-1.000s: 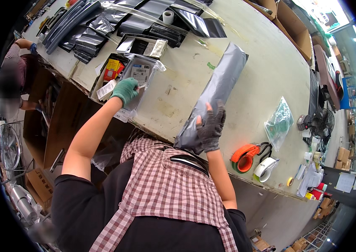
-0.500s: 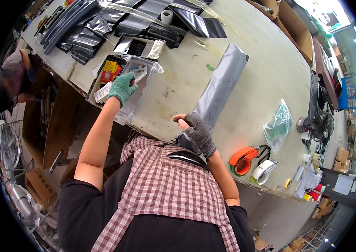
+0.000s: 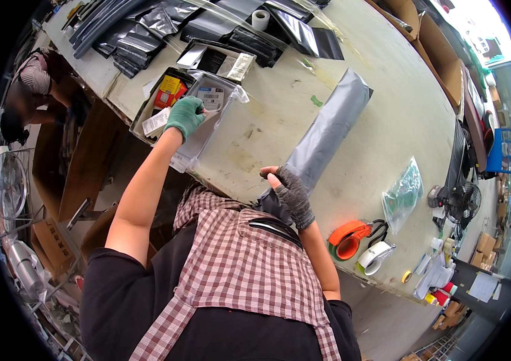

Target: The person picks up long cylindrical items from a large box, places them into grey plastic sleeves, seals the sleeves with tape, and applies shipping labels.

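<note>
My left hand (image 3: 185,118), in a green glove, reaches into a grey plastic bin (image 3: 199,148) at the table's near left edge. Its fingertips are pinched on a thin pale sheet (image 3: 212,112), seen nearly edge-on. Just beyond them a white printed label (image 3: 211,96) lies in the bin. My right hand (image 3: 292,195), in a dark grey fingerless glove, is curled over the near end of a long parcel wrapped in grey plastic (image 3: 330,131). Thumb and forefinger poke out on the parcel's left side; the other fingertips are hidden. The parcel slants away to the far right.
Beside the bin stand a box with red and yellow packets (image 3: 170,91) and another open box (image 3: 214,62). Black plastic bags (image 3: 141,49) cover the far left. An orange tape dispenser (image 3: 348,238), a white tape dispenser (image 3: 376,257) and a clear bag (image 3: 403,194) lie right. Someone (image 3: 32,90) bends at far left.
The label that stood tilted at my left fingertips now lies flatter in the bin, more of its face showing. My right hand stays on the parcel. The whole view has shifted slightly.
</note>
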Motion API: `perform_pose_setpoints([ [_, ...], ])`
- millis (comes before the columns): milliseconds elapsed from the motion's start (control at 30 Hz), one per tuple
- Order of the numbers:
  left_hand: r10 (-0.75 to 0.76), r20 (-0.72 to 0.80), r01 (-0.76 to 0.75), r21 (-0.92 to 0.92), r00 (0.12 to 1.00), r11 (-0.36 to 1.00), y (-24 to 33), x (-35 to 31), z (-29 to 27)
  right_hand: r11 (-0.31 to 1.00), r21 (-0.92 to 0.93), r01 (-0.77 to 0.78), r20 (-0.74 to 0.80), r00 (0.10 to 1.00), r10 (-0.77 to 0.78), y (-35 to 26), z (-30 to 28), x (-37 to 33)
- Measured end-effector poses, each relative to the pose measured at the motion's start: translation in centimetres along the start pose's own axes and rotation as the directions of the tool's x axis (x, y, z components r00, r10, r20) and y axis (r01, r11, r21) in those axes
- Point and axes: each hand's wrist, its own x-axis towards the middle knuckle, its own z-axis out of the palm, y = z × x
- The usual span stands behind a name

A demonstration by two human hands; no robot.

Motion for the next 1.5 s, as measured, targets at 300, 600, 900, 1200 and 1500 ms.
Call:
perform_pose_setpoints([
  [300,-0.011,-0.086,0.028,0.193,0.996,0.981,0.8,1.0,-2.9,1.0,0.0,0.0,0.035,0.999,0.0,-0.3,0.4,0.6],
  [600,0.562,-0.006,-0.543,-0.269,0.827,0.795,18.0,-8.7,-0.1,0.654,0.718,-0.239,0.019,0.945,0.325,-0.5,1.8,1.5],
  [900,0.004,0.69,0.686,-0.721,0.724,0.099,16.4,-9.1,-2.4,0.971,0.229,0.072,-0.477,0.878,0.048,-1.6,0.9,0.2],
  [1200,0.022,0.657,0.652,-0.75,0.753,0.108,17.2,-8.9,-2.1,0.969,0.237,0.076,-0.473,0.88,0.046,-1.9,0.8,-0.2],
  [1500,0.008,0.629,0.624,-0.772,0.777,0.116,17.4,-8.9,-2.0,0.981,0.189,0.04,-0.485,0.872,0.058,-3.3,0.6,-0.7],
])
